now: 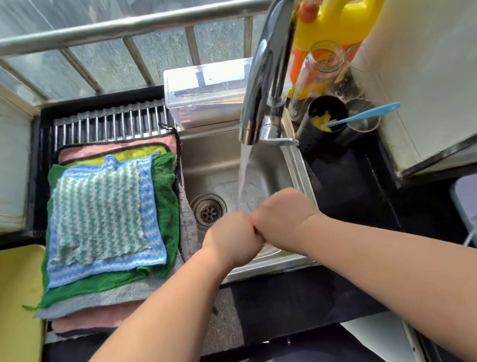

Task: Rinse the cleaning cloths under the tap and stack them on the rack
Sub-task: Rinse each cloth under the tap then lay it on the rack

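Head view: left hand (232, 238), right hand (283, 214) hide fingers, cannot tell grasp; tap (262, 69) above.

A stack of cloths (107, 227) is laid flat on the barred metal rack (110, 126), just left of the left hand (232, 238). The top cloth (96, 210) is zigzag-striped green and white. Beneath it a blue-and-white cloth (152, 251), a green cloth (167, 195), a grey cloth (96, 302) and a pink cloth (98, 320) are seen, each offset. The chrome tap (262, 66) is set beyond the right hand (283, 214). It is running, and its stream (244, 174) lands just beyond that hand's knuckles.
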